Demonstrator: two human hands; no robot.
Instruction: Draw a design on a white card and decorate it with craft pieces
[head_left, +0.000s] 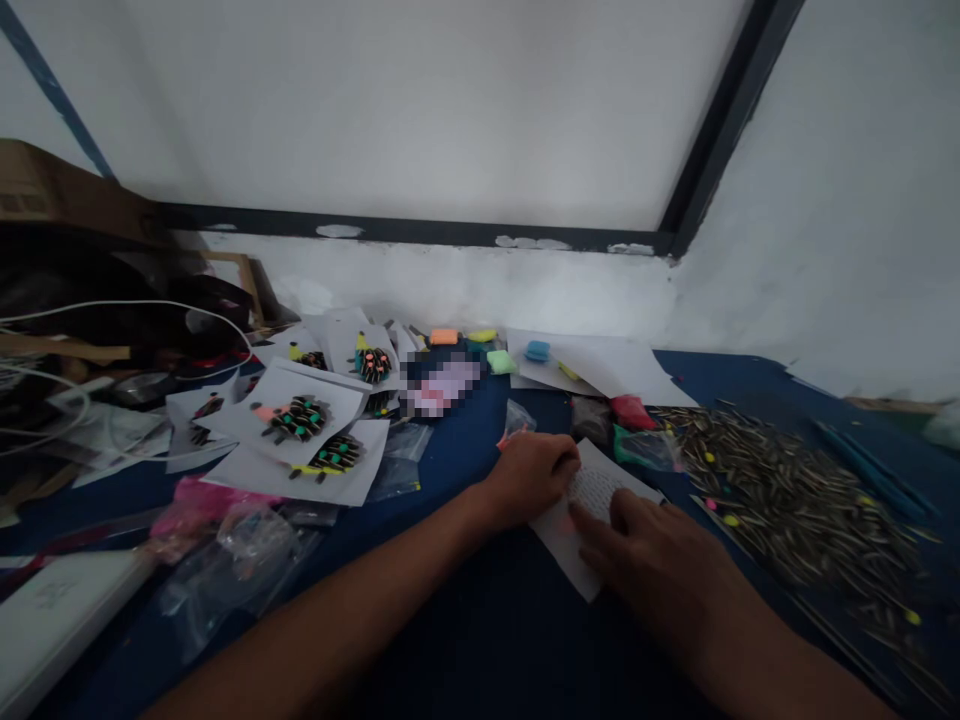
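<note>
A white sheet of paper (577, 565) lies at an angle under both hands, with a grey, finely patterned patch (598, 487) on it and a faint pinkish spot (564, 523) beside that. My left hand (531, 476) rests on the sheet's upper left edge, its fingers curled closed; what is in them, if anything, is hidden. My right hand (656, 550) comes in from the lower right and wears a dark ring. Its index finger stretches out and touches the sheet near the pinkish spot, with the other fingers bent. A small clear bag with orange material (517, 420) sits just beyond my left hand.
Sunflower seeds (787, 500) are heaped on the blue cloth (442, 610) at right. Papers with seed-covered hedgehog figures (300, 417) lie at left. Colored clay blocks (500, 362), plastic bags (240, 550) and a white box (67, 620) are around. A wall stands behind.
</note>
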